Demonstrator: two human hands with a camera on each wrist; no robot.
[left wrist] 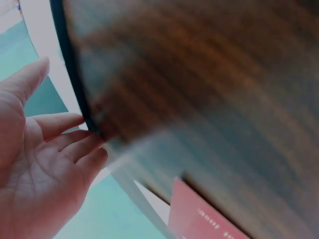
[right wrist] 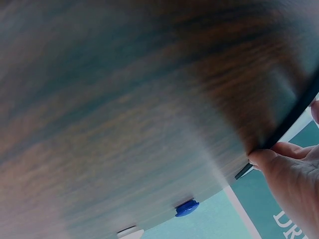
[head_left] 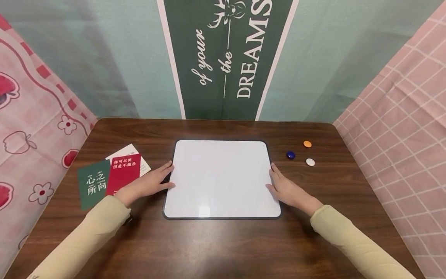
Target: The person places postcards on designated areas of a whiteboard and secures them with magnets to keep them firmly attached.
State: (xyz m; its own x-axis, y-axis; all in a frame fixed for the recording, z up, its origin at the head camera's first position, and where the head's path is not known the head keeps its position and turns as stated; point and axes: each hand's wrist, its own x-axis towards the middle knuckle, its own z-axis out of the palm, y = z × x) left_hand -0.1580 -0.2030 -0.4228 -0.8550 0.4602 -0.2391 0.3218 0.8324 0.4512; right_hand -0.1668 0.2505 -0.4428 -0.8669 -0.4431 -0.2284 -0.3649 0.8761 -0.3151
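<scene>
Green backdrop banner (head_left: pixel 216 62), "DREAMS"; left hand (head_left: pixel 151 183) and right hand (head_left: pixel 287 190) outstretched against whiteboard (head_left: pixel 221 178) edges

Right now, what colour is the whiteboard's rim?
The rim looks black or dark grey; the head view shows it best.

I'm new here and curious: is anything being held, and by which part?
Nothing looks gripped; the left hand and right hand touch the whiteboard at opposite edges.

A green card (head_left: pixel 91 193), a red card (head_left: pixel 122 175) and a white card (head_left: pixel 144 167) overlap near the left edge of the table (head_left: pixel 223 248). Three small discs (head_left: pixel 290 155) lie toward its far right corner.
</scene>
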